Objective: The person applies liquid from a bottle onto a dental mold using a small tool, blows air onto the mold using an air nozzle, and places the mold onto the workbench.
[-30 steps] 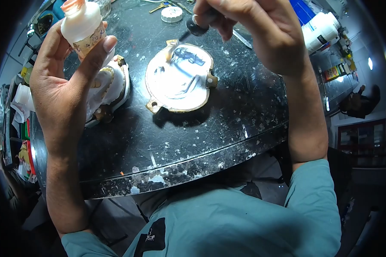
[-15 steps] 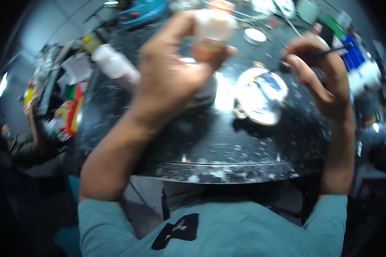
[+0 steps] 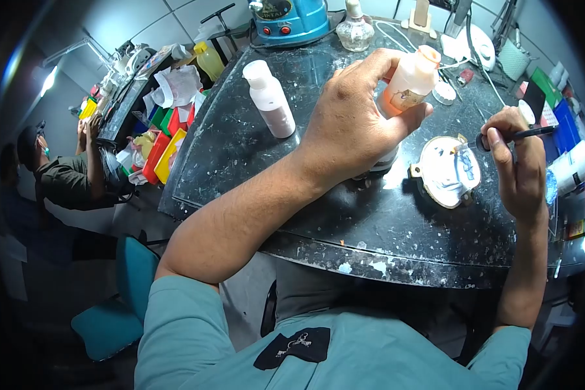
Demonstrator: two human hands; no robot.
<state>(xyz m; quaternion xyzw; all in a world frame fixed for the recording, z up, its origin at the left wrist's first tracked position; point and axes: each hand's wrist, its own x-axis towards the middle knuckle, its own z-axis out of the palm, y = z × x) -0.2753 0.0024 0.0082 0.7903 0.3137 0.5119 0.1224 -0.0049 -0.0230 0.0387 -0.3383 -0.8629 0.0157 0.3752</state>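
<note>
Your left hand (image 3: pixel 351 117) is wrapping fingers and thumb snugly round an open bottle (image 3: pixel 406 84), its mouth pointing up, probably so the orange liquid isn't spilling. Your right hand (image 3: pixel 517 156) is pinching a thin brush (image 3: pixel 533 132) between thumb and fingers, nearly closed, perhaps for fine control; its tip is reaching over the plaster mold (image 3: pixel 448 169), though you cannot tell whether it is touching. The mold is lying flat on the table (image 3: pixel 318 240), presumably for steadiness. A pink bottle (image 3: pixel 270 101) is standing apart, left of your hand. White flecks are marking the black tabletop. Beyond, a person (image 3: pixel 68 175) is sitting near a workbench, and a teal chair (image 3: pixel 133 286) is standing behind.
</note>
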